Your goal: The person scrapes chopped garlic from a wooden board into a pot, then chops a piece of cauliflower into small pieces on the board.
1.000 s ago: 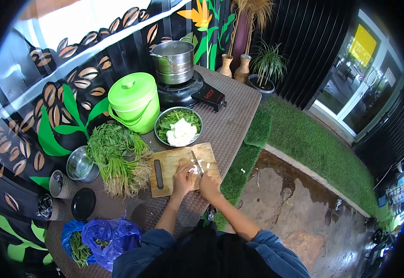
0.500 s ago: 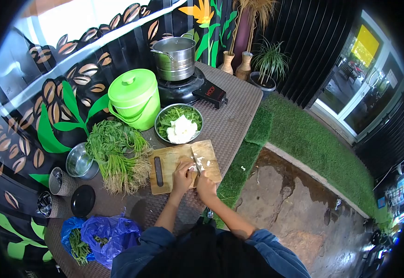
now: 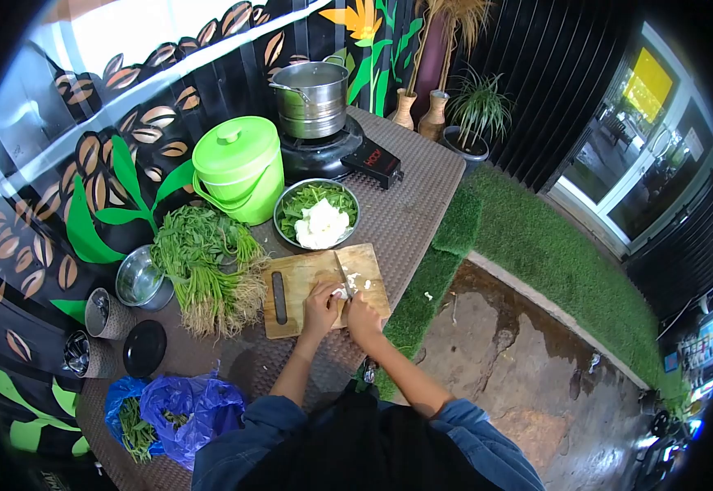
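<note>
Both hands are over a wooden cutting board (image 3: 299, 278) with a slot near its left end. My right hand (image 3: 364, 319) is closed round the handle of a knife (image 3: 343, 274), whose blade points away from me across the board. Beside it, the bent fingers of my left hand (image 3: 320, 308) press on a small white piece (image 3: 339, 293), mostly covered by the fingertips; its kind I cannot make out. Several chopped white bits (image 3: 364, 282) lie right of the blade. Just beyond the board, a metal bowl (image 3: 281, 231) holds green leaves (image 3: 315, 200) and larger white chunks (image 3: 322, 225).
Left of the board lies a heap of rooted greens (image 3: 209, 270), near a metal bowl (image 3: 145, 301). A green lidded bucket (image 3: 239, 172) and a pot (image 3: 311, 102) on a gas stove (image 3: 315, 155) stand behind. Blue plastic bags (image 3: 188, 413) sit at near left. The table edge (image 3: 426, 266) runs along the right.
The hands and knife stay at nearly the same spot on the board, with only slight movement. The whole view has shifted a little.
</note>
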Demonstrator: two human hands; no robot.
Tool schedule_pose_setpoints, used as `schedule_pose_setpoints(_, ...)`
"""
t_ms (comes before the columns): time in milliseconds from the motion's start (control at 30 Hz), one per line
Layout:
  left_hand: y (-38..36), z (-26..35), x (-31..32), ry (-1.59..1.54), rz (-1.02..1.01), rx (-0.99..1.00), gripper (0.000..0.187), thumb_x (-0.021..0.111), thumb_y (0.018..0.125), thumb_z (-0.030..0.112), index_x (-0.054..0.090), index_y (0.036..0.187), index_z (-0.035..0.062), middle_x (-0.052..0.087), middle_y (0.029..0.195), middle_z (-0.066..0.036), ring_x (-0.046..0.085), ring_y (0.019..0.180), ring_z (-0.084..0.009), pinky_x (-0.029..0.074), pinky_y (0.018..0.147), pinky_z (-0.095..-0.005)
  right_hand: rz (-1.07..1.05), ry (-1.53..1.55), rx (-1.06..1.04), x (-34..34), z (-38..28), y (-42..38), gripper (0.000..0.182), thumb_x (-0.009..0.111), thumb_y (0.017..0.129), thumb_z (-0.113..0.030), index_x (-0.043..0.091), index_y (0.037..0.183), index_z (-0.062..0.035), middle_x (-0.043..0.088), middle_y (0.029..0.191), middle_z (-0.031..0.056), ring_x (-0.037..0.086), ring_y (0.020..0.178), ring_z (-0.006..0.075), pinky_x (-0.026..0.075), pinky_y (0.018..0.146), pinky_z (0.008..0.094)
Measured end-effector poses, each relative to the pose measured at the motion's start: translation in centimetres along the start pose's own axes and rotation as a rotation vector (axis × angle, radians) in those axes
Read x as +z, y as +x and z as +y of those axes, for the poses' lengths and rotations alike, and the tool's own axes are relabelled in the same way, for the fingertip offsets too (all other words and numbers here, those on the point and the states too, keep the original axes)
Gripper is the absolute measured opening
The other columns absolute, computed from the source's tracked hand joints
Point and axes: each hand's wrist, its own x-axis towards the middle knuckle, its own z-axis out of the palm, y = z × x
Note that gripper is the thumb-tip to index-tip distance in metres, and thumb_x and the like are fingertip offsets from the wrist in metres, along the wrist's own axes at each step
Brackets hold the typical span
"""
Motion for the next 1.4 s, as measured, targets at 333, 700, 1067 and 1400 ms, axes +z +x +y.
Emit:
schedule_pose_setpoints(333, 0.3, -0.2, -1.2, -0.126, -0.09, -0.093, 0.021, 0.066, 0.08, 0.002, 0.064, 0.1, 0.0032, 0.066, 0.097, -0.015, 0.065, 0.091, -0.0316, 0.051, 0.076, -0.0359, 0.032, -0.01, -0.027, -0.5, -0.4, -1.0, 0.029, 0.047, 0.092, -0.024, 0.048, 0.102, 0.0032, 0.066, 0.073, 0.0246, 0.068, 0.069, 0.0389, 0.056, 0.059, 0.0461)
schedule_pose_setpoints(700, 0.3, 0.0, -1.3, -0.073, -0.052, -0.08, 0.023, 0.069, 0.079, 0.005, 0.065, 0.102, 0.0038, 0.066, 0.098, -0.015, 0.064, 0.092, -0.0326, 0.051, 0.078, -0.0362, 0.078, -0.059, -0.118, -0.8, 0.3, -1.6, 0.023, 0.046, 0.092, -0.021, 0.047, 0.098, 0.001, 0.065, 0.067, 0.0213, 0.068, 0.064, 0.0362, 0.056, 0.055, 0.0448)
schedule_pose_setpoints(1067, 0.2, -0.6, -1.3, 0.014, -0.011, 0.058, 0.023, 0.071, 0.075, 0.004, 0.067, 0.098, 0.0023, 0.065, 0.098, -0.013, 0.061, 0.095, -0.0309, 0.049, 0.082, -0.0368, -0.133, 0.018, -0.071, -4.8, -0.8, -0.1, 0.035, 0.049, 0.094, -0.029, 0.048, 0.106, 0.0038, 0.065, 0.087, 0.0286, 0.066, 0.086, 0.0419, 0.052, 0.076, 0.051)
schedule_pose_setpoints(1400, 0.2, -0.4, -1.7, -0.031, -0.088, -0.045, 0.023, 0.071, 0.076, 0.004, 0.069, 0.099, 0.0028, 0.064, 0.097, -0.013, 0.063, 0.09, -0.0307, 0.05, 0.079, -0.0363, -0.006, 0.01, -0.086, -2.1, -0.1, 0.8, 0.029, 0.044, 0.094, -0.024, 0.048, 0.1, 0.0045, 0.065, 0.074, 0.0265, 0.067, 0.074, 0.0419, 0.055, 0.066, 0.0479)
